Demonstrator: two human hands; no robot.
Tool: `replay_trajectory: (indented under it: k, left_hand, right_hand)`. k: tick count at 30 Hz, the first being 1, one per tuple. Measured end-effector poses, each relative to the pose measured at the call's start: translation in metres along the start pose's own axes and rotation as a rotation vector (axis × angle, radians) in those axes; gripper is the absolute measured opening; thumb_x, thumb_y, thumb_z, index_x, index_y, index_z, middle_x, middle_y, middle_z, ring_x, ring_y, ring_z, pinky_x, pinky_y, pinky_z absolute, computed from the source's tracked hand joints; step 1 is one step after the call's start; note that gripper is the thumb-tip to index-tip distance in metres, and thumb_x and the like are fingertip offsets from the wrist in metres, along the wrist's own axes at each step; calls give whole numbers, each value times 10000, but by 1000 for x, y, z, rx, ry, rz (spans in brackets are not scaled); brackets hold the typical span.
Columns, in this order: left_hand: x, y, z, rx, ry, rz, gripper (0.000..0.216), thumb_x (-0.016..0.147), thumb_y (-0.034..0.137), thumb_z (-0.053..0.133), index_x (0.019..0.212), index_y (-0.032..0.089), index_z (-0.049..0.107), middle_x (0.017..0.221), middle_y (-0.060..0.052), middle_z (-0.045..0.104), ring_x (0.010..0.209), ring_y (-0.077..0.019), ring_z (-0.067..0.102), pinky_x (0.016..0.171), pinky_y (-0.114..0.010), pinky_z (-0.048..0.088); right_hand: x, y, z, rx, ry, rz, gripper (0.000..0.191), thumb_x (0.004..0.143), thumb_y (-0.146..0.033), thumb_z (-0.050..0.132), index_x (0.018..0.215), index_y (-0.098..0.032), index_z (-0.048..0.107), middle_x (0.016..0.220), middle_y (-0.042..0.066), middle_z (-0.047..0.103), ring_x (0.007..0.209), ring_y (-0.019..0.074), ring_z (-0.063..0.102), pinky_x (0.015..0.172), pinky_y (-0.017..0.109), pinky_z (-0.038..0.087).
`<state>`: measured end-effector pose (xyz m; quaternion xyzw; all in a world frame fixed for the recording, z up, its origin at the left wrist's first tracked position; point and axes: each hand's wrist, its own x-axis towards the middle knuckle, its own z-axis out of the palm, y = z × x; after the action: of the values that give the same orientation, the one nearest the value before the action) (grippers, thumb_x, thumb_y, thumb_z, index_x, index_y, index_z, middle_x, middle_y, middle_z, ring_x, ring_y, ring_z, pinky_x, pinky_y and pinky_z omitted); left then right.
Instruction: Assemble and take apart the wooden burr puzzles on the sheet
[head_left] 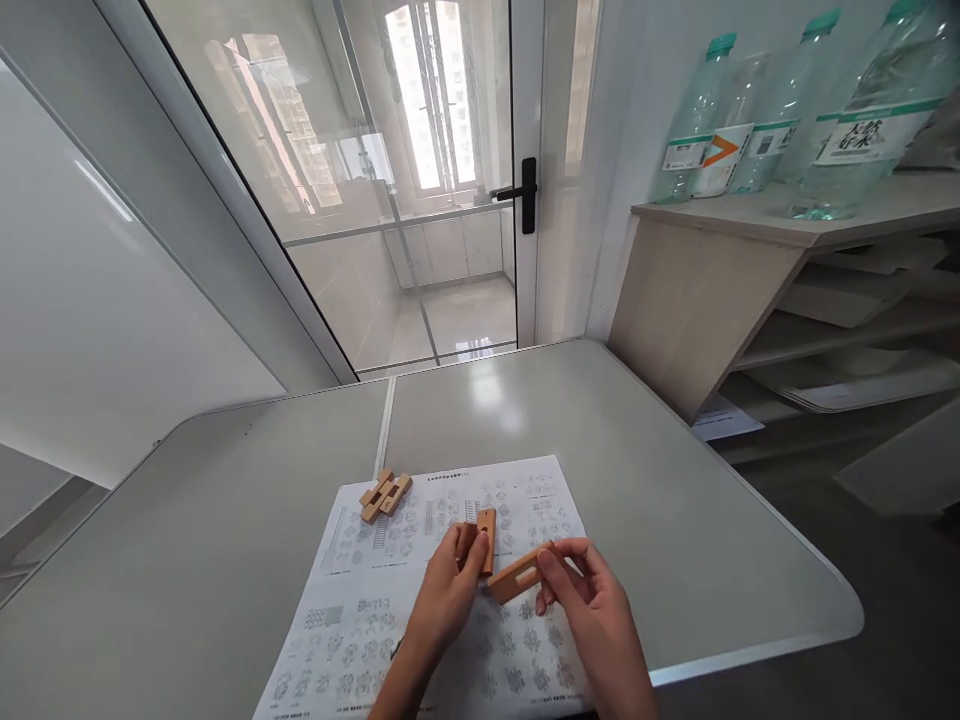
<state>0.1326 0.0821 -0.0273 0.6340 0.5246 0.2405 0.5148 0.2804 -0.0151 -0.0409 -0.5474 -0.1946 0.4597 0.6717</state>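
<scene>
In my left hand (453, 578) is a notched wooden puzzle piece (487, 540), pinched near its middle and standing roughly upright. My right hand (589, 590) grips a second wooden puzzle piece (514, 577) by its right end. That one is slanted, with a slot cut through its side, and its left end meets or nearly meets the foot of the first piece. Both are over a printed instruction sheet (405, 590) covered in small diagrams. On the sheet's upper left lies a small cluster of wooden puzzle pieces (385, 495), apart from both hands.
The sheet lies on a grey table (637, 480) with a seam left of centre. Beyond its far edge stands a glass door (450, 250) with a black handle (528, 195). At right, a wooden shelf unit (675, 290) carries large water bottles (765, 140) and holds papers below.
</scene>
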Motion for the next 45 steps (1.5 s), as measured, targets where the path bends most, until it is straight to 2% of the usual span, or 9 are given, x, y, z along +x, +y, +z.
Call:
replay_trajectory:
  k: [6,10,15,25,31,34,38,42,45]
  left_hand:
    - [-14,11,3,275,-146,106,237,1009,439,490,916,238,573,857,-34,668,760,-216,574,720,-297,383]
    - [-17,15,4,410,-120,128,268,1022,411,469,870,256,625,814,-44,682,719,-230,592,671,-295,360]
    - [-20,15,1,403,-75,188,252,995,423,541,1024,308,764,1150,-88,697,879,-254,682,781,-324,457]
    - [-37,22,-22,-469,-259,-270,518,938,683,547,1146,211,602,955,-62,667,547,-91,360,493,-235,196]
    - [-45,13,-35,-683,-292,-269,456,832,384,764,1245,213,674,1313,-126,618,870,-155,619,627,-239,454]
    - [-55,13,-40,-621,-361,-255,587,867,434,787,1397,253,613,1408,-154,564,950,-217,691,689,-297,562]
    - [-65,15,-42,-398,-430,-240,690,965,616,625,1544,277,464,1147,-124,657,667,-178,689,450,-251,492]
    - [-67,14,-39,-269,-359,-157,533,1000,647,549,1270,192,614,862,-23,643,420,-18,369,405,-175,243]
    - [-65,11,-33,-259,-276,-124,506,995,666,539,1133,184,605,717,38,544,449,-25,258,431,-186,177]
  right_hand:
    - [1,2,-12,29,59,-2,479,771,-623,850,927,-209,668,801,22,695,587,163,619,661,313,566]
    - [-4,-7,-12,22,106,5,487,759,-648,845,902,-215,674,808,24,695,586,167,615,640,312,565]
    - [-6,-10,-15,35,111,2,476,757,-632,857,916,-222,674,762,-2,670,589,163,611,636,298,554]
    - [-9,-5,-5,173,103,59,458,809,-575,847,1051,-222,682,801,-12,670,628,156,630,676,301,590]
    - [-8,0,-3,178,71,123,467,839,-590,813,1093,-206,740,913,33,744,732,182,714,846,362,644]
    - [-10,1,0,197,73,104,449,832,-579,825,1073,-213,734,996,47,765,821,212,752,894,392,654]
    - [-13,2,6,231,25,135,469,821,-582,842,1067,-207,705,1116,85,788,1042,273,774,1018,420,613]
    - [-16,6,14,245,-35,153,465,844,-596,821,1060,-208,681,1184,109,791,1141,301,758,1105,470,554]
    - [-20,8,21,215,-64,105,456,856,-597,807,1057,-208,680,1193,120,790,1143,316,757,1102,515,551]
